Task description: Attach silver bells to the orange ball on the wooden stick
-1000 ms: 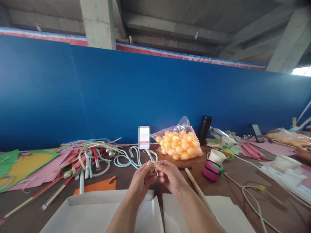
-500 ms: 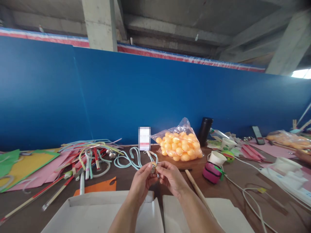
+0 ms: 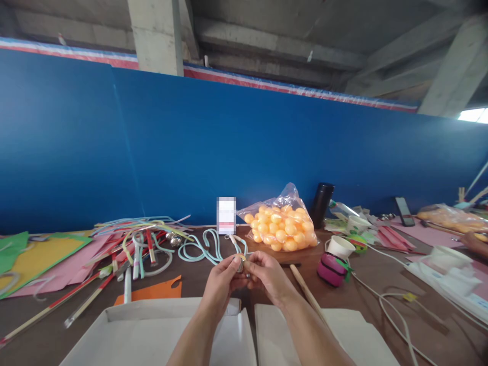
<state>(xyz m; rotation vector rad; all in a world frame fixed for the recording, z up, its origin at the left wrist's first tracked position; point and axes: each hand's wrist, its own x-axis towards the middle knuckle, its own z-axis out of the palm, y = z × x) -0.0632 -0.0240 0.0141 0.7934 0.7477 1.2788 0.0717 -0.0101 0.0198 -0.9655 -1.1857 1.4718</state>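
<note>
My left hand and my right hand meet above the table, fingertips pinched together on a small metal bell-like piece. A pale blue cord runs from that piece back across the table in loops. Both hands are closed on the piece. Just below my wrists stand two open white cardboard boxes.
A plastic bag of orange balls sits behind the hands, a black cup beside it. Coloured straps and sticks and paper sheets lie left. A pink case, paper cups, white cables and a wooden stick lie right.
The hands stay pinched on the small piece; they shifted slightly upward and closer together. The view wobbled a little.
</note>
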